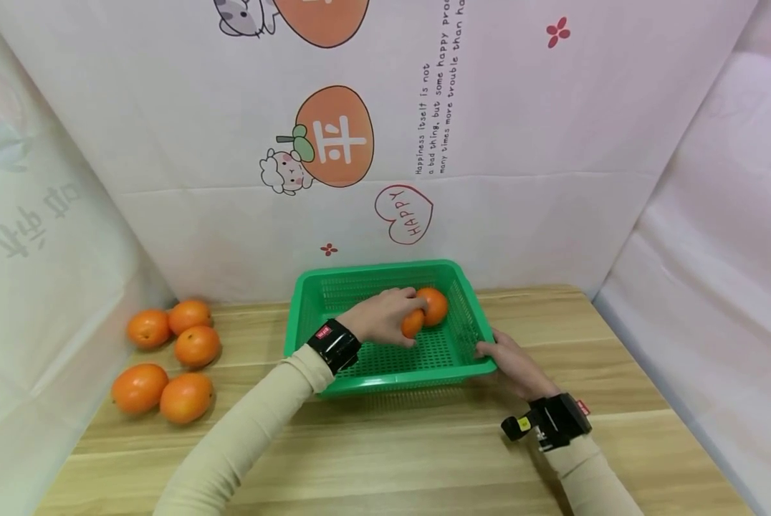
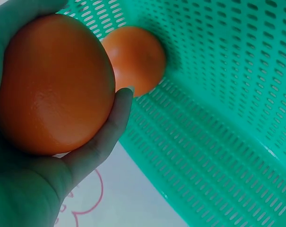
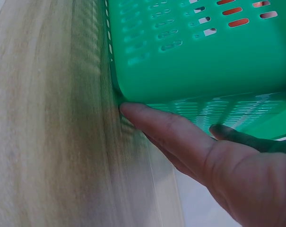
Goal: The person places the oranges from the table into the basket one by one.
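A green plastic basket (image 1: 392, 382) with slotted walls sits on the wooden table in the head view. Reaching into it, my left hand (image 1: 385, 317) grips an orange (image 2: 55, 85), thumb and fingers wrapped round its sides. Another orange (image 1: 433, 307) lies in the basket's far right part, just beyond the held one. At the basket's near right corner, my right hand (image 1: 511, 364) holds on with the thumb over the rim. In the right wrist view its fingers (image 3: 169, 127) lie along the outside of the wall, low by the tabletop.
Several oranges (image 1: 197, 347) lie grouped on the left side of the wooden table (image 1: 411, 451). A white printed cloth (image 1: 514, 215) hangs behind the basket, and similar cloth walls stand at left and right. Both wrists wear black camera straps (image 1: 337, 345).
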`<action>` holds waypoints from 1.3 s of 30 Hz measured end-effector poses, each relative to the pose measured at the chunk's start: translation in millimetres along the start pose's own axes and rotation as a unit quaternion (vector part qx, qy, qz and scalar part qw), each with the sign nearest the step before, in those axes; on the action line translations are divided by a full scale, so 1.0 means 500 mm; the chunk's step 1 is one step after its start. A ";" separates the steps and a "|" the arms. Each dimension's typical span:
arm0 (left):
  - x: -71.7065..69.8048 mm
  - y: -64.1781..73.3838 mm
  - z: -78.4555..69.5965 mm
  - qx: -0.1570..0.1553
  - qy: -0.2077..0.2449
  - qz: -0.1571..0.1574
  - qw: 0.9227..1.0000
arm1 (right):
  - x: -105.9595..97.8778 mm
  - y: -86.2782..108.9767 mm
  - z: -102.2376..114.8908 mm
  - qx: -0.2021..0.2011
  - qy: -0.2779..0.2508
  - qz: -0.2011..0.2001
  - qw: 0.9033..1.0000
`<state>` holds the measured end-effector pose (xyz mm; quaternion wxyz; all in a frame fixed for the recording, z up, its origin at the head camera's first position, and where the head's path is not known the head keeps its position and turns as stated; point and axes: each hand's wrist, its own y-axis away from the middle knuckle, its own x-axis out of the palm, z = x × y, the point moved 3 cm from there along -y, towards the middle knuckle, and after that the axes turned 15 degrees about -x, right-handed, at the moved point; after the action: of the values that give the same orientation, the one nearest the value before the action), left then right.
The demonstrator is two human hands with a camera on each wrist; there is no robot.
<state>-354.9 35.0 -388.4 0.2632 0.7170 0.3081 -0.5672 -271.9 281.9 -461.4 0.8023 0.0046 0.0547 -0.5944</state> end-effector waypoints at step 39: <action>0.089 -0.072 -0.079 0.060 -0.094 0.064 0.992 | -0.002 0.000 0.003 0.004 -0.008 -0.001 1.000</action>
<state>-348.4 94.0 -424.3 0.2830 0.6937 0.2003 -0.6313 -272.2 282.7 -459.9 0.8023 0.0033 0.0460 -0.5951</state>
